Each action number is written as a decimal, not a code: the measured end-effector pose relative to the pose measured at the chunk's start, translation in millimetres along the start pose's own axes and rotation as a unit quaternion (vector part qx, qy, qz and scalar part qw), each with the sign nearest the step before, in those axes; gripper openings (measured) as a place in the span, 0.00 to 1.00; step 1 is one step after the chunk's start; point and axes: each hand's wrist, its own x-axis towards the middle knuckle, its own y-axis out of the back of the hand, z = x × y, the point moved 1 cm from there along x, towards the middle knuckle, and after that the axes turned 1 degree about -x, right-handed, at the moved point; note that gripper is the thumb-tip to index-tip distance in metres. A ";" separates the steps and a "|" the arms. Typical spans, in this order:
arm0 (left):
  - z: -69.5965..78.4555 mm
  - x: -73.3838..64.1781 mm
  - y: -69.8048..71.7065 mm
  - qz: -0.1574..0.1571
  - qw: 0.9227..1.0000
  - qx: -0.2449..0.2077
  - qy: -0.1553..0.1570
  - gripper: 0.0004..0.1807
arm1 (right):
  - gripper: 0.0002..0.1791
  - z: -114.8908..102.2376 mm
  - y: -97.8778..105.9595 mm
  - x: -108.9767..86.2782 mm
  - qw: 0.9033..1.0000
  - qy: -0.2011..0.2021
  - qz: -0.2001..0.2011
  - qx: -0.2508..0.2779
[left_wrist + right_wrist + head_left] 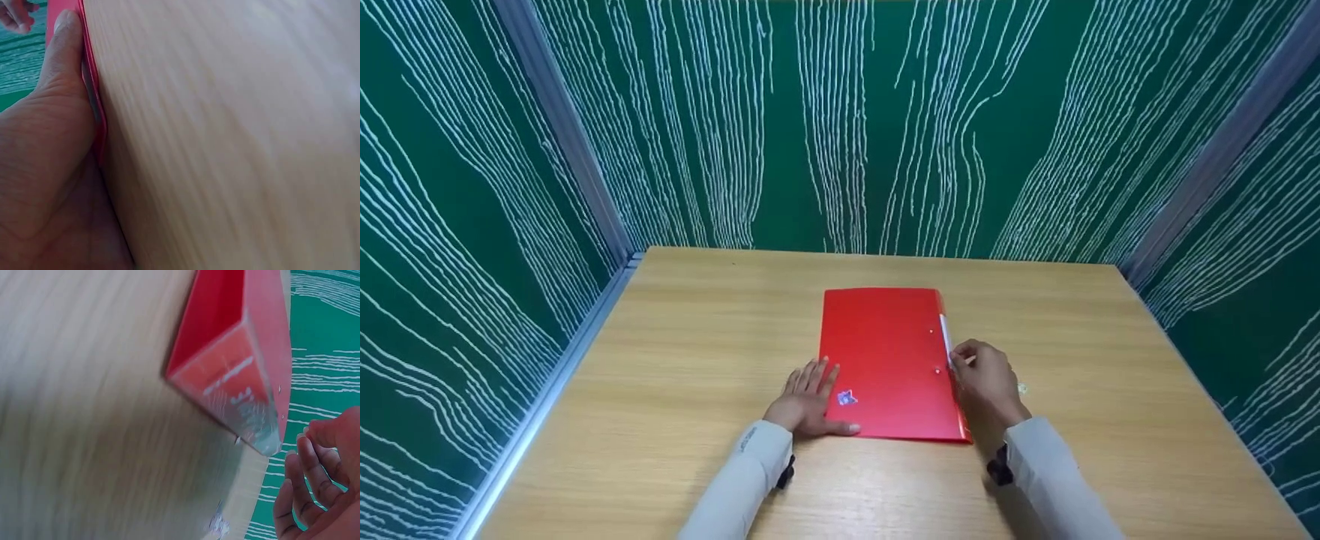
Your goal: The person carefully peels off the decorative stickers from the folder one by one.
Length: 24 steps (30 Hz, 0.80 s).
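Note:
A red ring binder [885,345] lies closed on the table, spine facing right. My left hand [804,401] rests at its lower left corner, fingers spread on the cover and thumb along the bottom edge. A small purple-and-white sticker [847,397] is on the cover near that thumb. Just off the spine is my right hand [988,379], fingers loosely bent and thumb close to the index fingertip; nothing shows between them. In the right wrist view, the spine's label [236,396] appears orange and whitish, with the right hand's fingers [306,464] apart from it.
The binder stands on a wooden table [697,337]. A small shiny scrap [1022,388] lies to the right, just beyond my right hand. Green walls [780,150] with white wavy lines enclose the table's back and sides, with grey posts [566,127] at the corners.

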 end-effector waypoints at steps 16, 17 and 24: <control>-1.7 4.6 1.9 0.006 1.000 0.006 0.002 0.67 | 0.08 -39.4 -21.3 2.4 0.999 0.044 -0.022 -0.017; -1.5 4.4 1.7 0.007 1.000 0.005 0.002 0.67 | 0.08 -41.0 -23.3 1.6 0.999 0.043 -0.027 -0.014; 0.0 2.6 -1.6 0.009 1.000 0.002 -0.002 0.67 | 0.07 -52.5 -37.4 -6.1 0.998 0.029 -0.057 -0.006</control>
